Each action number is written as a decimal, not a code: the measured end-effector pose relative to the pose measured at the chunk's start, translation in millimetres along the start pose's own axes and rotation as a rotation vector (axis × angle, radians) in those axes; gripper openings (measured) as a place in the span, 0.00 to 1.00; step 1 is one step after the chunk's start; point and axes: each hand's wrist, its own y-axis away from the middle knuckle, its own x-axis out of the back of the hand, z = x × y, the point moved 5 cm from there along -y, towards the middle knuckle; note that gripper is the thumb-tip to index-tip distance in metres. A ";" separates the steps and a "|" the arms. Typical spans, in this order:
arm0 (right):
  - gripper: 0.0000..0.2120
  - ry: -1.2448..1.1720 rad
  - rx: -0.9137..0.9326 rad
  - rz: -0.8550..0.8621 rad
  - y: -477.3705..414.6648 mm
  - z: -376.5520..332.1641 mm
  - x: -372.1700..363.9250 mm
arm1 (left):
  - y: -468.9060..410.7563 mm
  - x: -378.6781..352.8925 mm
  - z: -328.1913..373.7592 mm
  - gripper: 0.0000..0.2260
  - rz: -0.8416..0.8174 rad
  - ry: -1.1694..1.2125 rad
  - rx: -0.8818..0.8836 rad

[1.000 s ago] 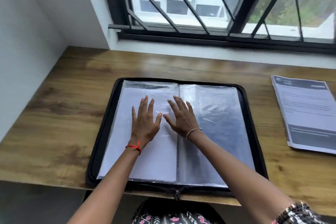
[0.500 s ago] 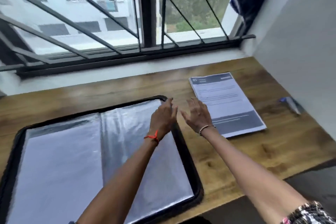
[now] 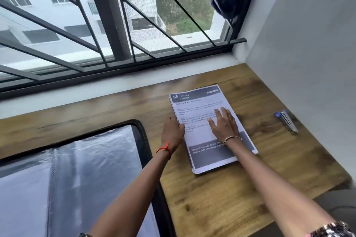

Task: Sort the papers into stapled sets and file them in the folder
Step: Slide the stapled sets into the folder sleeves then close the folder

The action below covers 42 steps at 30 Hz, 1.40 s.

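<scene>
Head view, right hand (image 3: 224,126) flat on papers (image 3: 202,102) (left hand (image 3: 171,132) at edge)

A home study corner: a wooden worktop (image 3: 221,202) sits against a plain white wall (image 3: 308,63) under a barred window (image 3: 107,25) that faces apartment blocks (image 3: 57,9).

The brown wooden desk (image 3: 221,198) looks smooth, perhaps lacquered; the white paper stack (image 3: 202,106) is matt; at 8 o'clock, clear plastic folder sleeves (image 3: 86,169) shine.
</scene>
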 end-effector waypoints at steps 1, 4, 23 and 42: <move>0.27 -0.014 0.004 -0.040 -3.6 3.4 -5.5 | -1.5 -2.3 -0.2 0.10 -0.004 -0.006 0.020; 0.31 0.014 0.042 -0.103 -7.5 9.0 -21.8 | -3.2 -10.0 -1.7 0.12 -0.009 -0.023 0.056; 0.39 -0.089 0.086 0.100 -4.3 13.3 -34.3 | 9.0 -36.8 19.7 0.24 0.179 0.035 -0.091; 0.40 -0.388 -0.116 0.225 -19.7 29.3 -5.2 | 20.7 -21.8 33.1 0.26 0.400 0.489 -0.220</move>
